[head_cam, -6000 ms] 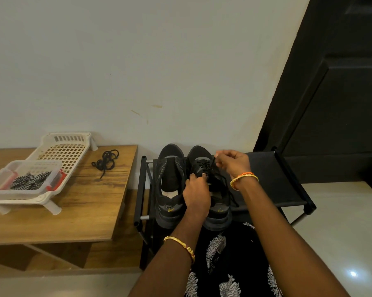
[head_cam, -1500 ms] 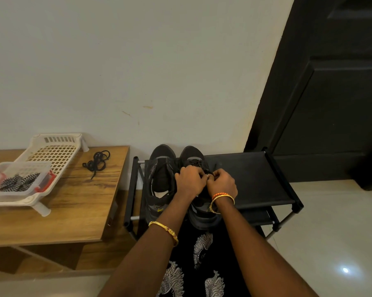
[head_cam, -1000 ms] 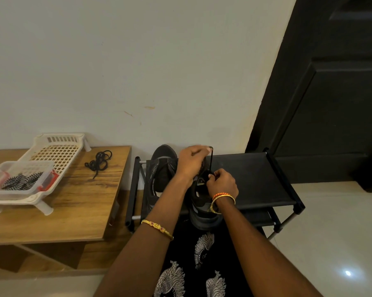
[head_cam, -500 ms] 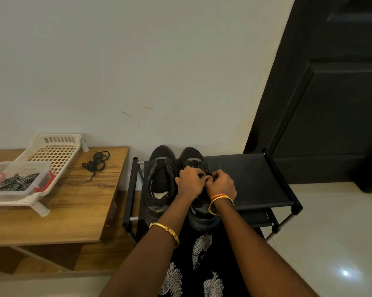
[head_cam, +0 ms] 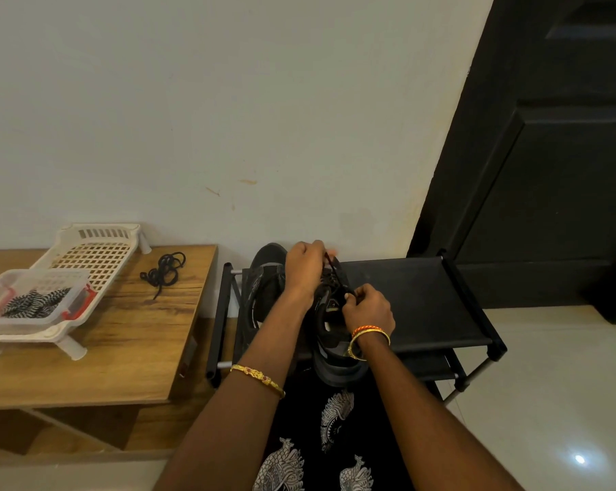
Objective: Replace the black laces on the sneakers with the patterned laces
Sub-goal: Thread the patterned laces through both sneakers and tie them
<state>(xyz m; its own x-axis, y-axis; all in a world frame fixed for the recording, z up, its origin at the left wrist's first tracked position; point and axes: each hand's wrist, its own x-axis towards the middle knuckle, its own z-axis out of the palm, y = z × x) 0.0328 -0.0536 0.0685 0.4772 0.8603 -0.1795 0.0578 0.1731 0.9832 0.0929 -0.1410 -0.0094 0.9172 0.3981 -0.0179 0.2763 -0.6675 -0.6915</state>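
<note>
Low black shoe rack (head_cam: 416,299) against wall: two black sneakers; left hand (head_cam: 304,267) and right hand (head_cam: 368,306) each pinch the right sneaker's (head_cam: 329,331) black lace (head_cam: 336,269), drawn taut. Patterned laces (head_cam: 33,303) wait in a clear tub on the wooden bench (head_cam: 97,352). Risk: a hard tug could snag an eyelet or drag the sneaker off the rack.

Two black sneakers (head_cam: 335,334) on one black shoe rack (head_cam: 416,299). One loose black lace bundle (head_cam: 163,271) on one wooden counter (head_cam: 87,366). One white basket (head_cam: 97,249), one clear tub (head_cam: 33,324) of patterned laces (head_cam: 33,303). Two hands (head_cam: 304,267), three bangles (head_cam: 258,377).
</note>
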